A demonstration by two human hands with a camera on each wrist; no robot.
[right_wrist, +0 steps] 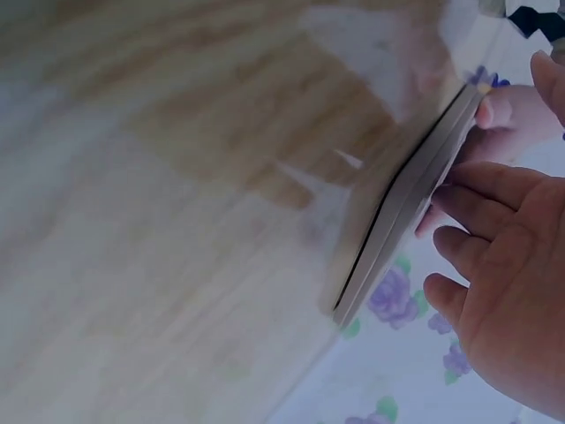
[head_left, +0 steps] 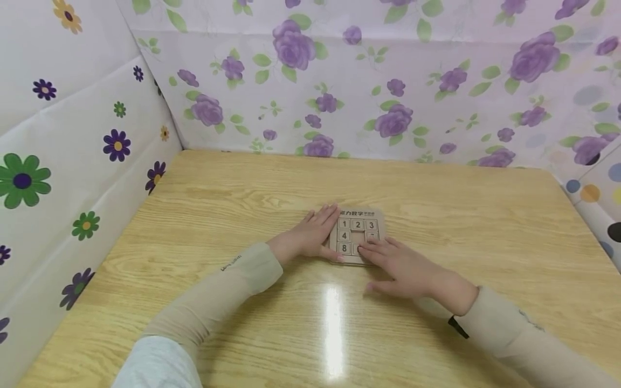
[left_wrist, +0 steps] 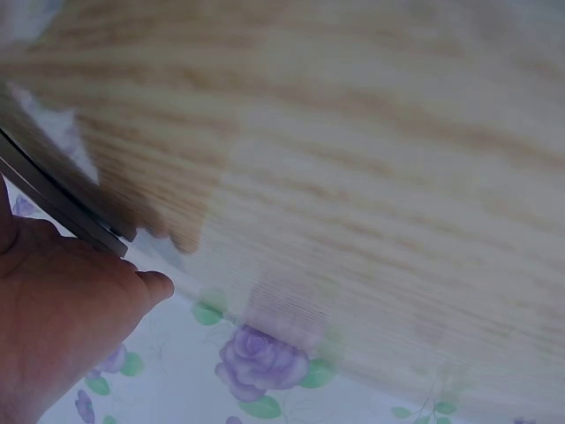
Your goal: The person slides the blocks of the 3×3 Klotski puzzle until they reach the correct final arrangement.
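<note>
One number board (head_left: 357,237) is lying flat on a wood-grain table (head_left: 271,188)

The board is resting near the middle of the table, its printed heading (head_left: 356,213) running along the far edge and its numerals standing upright as read from the near side. Its outline is looking almost square, so I cannot tell a long axis; its sides are running roughly away from the person.

The left hand (head_left: 312,237) is spreading thumb and fingers wide along the board's left edge, fingers reaching the far corner, thumb lying at the near one. The right hand (head_left: 400,267) is extending relaxed fingers over the near right part, its thumb standing apart from them, off the board. Those fingers are hiding the near right corner and partly covering two tiles.

Inside its frame, the board is holding tile 1 (head_left: 344,224), tile 2 (head_left: 357,224) and tile 3 (head_left: 371,225) across the far row, with tile 4 (head_left: 344,236) and tile 8 (head_left: 344,248) following down the left. Its centre cell is showing bare.

Beyond the table, a purple-flowered cloth (head_left: 291,97) is hanging; a daisy-printed cloth (head_left: 82,161) is covering the left side.
</note>
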